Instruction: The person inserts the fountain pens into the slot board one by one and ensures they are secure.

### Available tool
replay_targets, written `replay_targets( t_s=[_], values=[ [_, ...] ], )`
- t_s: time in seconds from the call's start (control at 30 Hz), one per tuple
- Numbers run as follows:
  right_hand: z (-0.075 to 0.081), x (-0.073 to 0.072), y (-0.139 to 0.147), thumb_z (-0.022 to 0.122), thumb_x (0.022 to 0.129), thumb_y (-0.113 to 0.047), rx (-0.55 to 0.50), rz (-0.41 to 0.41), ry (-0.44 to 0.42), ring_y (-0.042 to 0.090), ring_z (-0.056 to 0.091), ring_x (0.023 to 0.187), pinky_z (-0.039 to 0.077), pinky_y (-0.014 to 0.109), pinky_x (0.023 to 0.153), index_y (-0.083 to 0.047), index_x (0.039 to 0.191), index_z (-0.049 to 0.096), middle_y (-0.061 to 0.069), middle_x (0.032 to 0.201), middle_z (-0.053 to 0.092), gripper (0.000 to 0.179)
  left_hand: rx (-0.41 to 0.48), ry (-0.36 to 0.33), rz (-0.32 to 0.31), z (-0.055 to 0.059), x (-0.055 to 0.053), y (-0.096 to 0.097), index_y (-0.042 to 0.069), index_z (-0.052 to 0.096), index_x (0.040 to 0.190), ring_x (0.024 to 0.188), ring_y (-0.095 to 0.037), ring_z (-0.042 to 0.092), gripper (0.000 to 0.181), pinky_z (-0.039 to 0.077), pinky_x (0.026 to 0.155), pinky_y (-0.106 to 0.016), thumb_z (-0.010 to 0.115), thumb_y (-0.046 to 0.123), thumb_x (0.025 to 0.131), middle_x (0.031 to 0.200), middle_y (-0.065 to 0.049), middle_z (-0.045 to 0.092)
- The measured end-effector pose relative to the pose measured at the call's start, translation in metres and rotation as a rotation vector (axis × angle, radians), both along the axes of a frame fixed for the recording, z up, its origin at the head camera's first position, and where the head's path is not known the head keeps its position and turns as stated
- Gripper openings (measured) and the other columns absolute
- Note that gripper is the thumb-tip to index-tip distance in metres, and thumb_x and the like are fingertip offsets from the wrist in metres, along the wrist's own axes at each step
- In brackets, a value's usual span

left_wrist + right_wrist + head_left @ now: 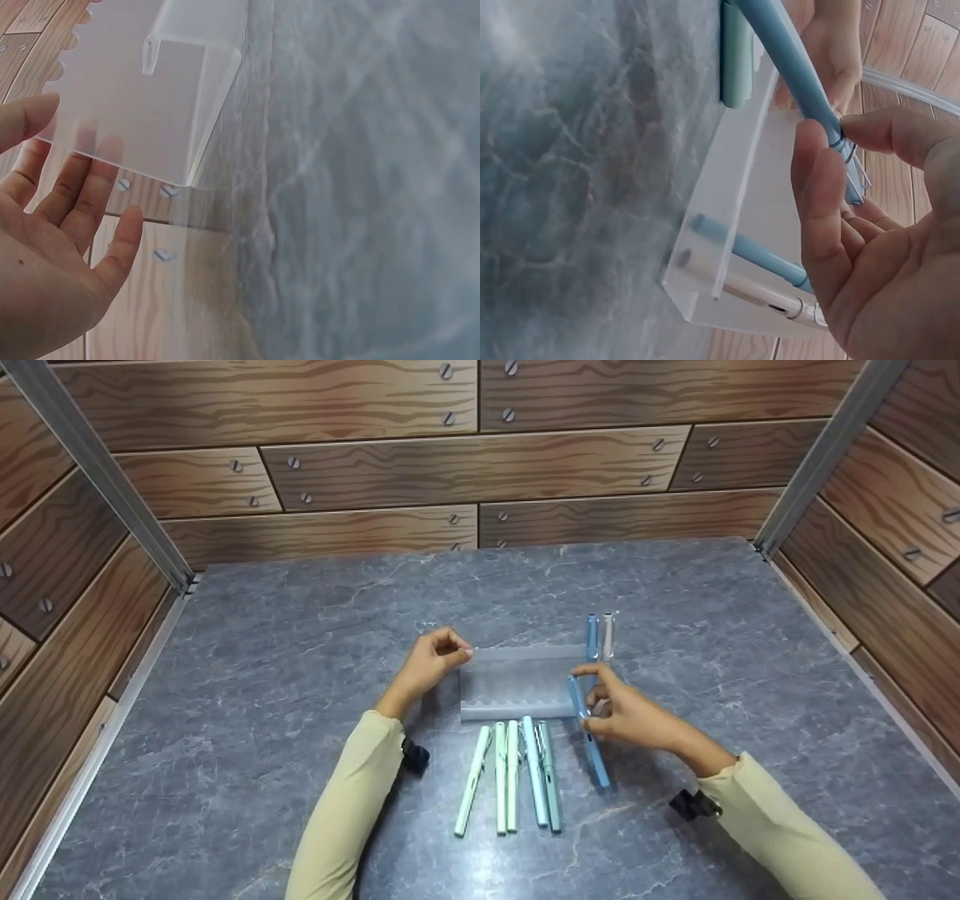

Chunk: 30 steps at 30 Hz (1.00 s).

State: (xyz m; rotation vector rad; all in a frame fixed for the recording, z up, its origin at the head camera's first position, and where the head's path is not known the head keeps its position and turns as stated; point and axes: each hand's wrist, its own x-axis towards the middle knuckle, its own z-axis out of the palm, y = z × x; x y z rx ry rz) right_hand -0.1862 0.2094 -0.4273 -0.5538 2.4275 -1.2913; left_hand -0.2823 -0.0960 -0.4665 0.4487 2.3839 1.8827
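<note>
A clear plastic pen rack (517,679) with a scalloped front edge stands on the table. My left hand (433,658) holds its back left corner, thumb on one face and fingers behind the sheet (142,97). My right hand (634,712) pinches a blue pen (596,754) near its clip end, thumb against fingertips. That pen slants over the rack's right front, its far end toward me. At the rack's right end rest another blue pen (769,260) and a white pen (757,291), side by side.
Several pens lie in a row in front of the rack: a light green pen (472,784) at the left, more green ones, a pale aqua pen (534,772) and a teal pen (551,780). Wood-patterned panels (480,465) enclose the grey marbled table (300,660).
</note>
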Motion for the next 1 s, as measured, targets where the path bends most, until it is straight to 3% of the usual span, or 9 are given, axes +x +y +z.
replay_targets(
  t_s=[0.3, 0.57, 0.77, 0.87, 1.0],
  values=[
    [0.006, -0.01, 0.003, 0.064, 0.085, 0.002, 0.001, -0.089, 0.071, 0.011, 0.052, 0.064, 0.049, 0.024, 0.056, -0.011, 0.142, 0.025, 0.01, 0.094, 0.048, 0.071, -0.003, 0.005, 0.008, 0.001, 0.001, 0.001, -0.002, 0.063, 0.089, 0.073, -0.007, 0.052, 0.007, 0.041, 0.067, -0.021, 0.065, 0.003, 0.084, 0.079, 0.005, 0.06],
    [0.006, -0.018, 0.005, 0.062, 0.087, 0.003, -0.028, -0.148, 0.085, 0.024, 0.061, 0.07, 0.057, 0.042, 0.063, -0.014, 0.143, 0.024, 0.012, 0.097, 0.048, 0.07, -0.004, -0.004, 0.002, 0.001, 0.0, 0.001, -0.003, 0.063, 0.091, 0.073, -0.007, 0.053, 0.01, 0.042, 0.068, -0.022, 0.066, 0.005, 0.085, 0.081, 0.004, 0.062],
    [0.011, -0.02, 0.004, 0.064, 0.088, 0.0, -0.027, -0.174, 0.13, 0.024, 0.061, 0.069, 0.056, 0.037, 0.06, -0.01, 0.143, 0.022, 0.015, 0.1, 0.05, 0.07, 0.0, -0.016, -0.009, 0.0, -0.001, 0.0, -0.006, 0.062, 0.093, 0.073, -0.005, 0.052, 0.014, 0.042, 0.068, -0.021, 0.065, 0.005, 0.086, 0.081, 0.004, 0.061],
    [0.014, -0.022, 0.003, 0.065, 0.088, -0.001, -0.02, -0.191, 0.156, 0.023, 0.06, 0.066, 0.055, 0.034, 0.058, -0.01, 0.143, 0.023, 0.015, 0.1, 0.05, 0.07, -0.001, -0.026, -0.019, 0.005, 0.001, -0.001, -0.009, 0.062, 0.093, 0.072, -0.005, 0.052, 0.013, 0.041, 0.068, -0.021, 0.064, 0.002, 0.086, 0.08, 0.004, 0.061],
    [0.016, -0.027, 0.002, 0.065, 0.087, 0.001, -0.017, -0.212, 0.196, 0.027, 0.061, 0.065, 0.054, 0.03, 0.055, -0.01, 0.142, 0.025, 0.016, 0.099, 0.052, 0.069, -0.006, -0.026, -0.024, 0.023, 0.013, -0.001, -0.009, 0.061, 0.092, 0.072, -0.005, 0.052, 0.012, 0.041, 0.068, -0.021, 0.063, 0.001, 0.085, 0.08, 0.004, 0.06]
  ],
)
